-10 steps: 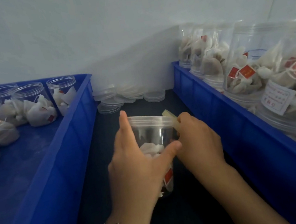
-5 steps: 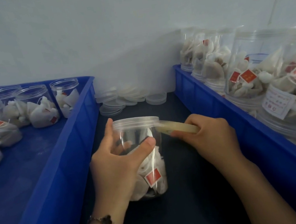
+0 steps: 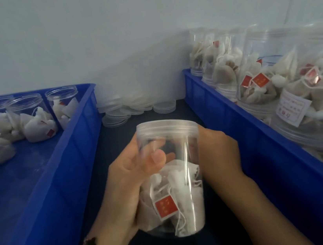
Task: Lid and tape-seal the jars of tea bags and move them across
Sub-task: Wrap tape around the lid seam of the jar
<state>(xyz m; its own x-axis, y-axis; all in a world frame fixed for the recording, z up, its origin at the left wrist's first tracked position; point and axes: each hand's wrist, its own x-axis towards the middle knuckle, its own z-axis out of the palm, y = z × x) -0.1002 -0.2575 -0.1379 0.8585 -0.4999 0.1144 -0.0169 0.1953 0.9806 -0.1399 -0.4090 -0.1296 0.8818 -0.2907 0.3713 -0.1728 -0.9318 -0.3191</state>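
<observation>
Head view: between two blue plastic crates (image 3: 74,154), the left hand (image 3: 127,180) grips a lidded clear plastic jar of tea bags (image 3: 173,174), light, likely slippery, best held mid-body, while the right hand (image 3: 217,148) curls against its rim.

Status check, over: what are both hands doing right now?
Left hand grips clear lidded plastic jar of tea bags. Right hand behind jar, grip hidden. Nothing in the way.
</observation>
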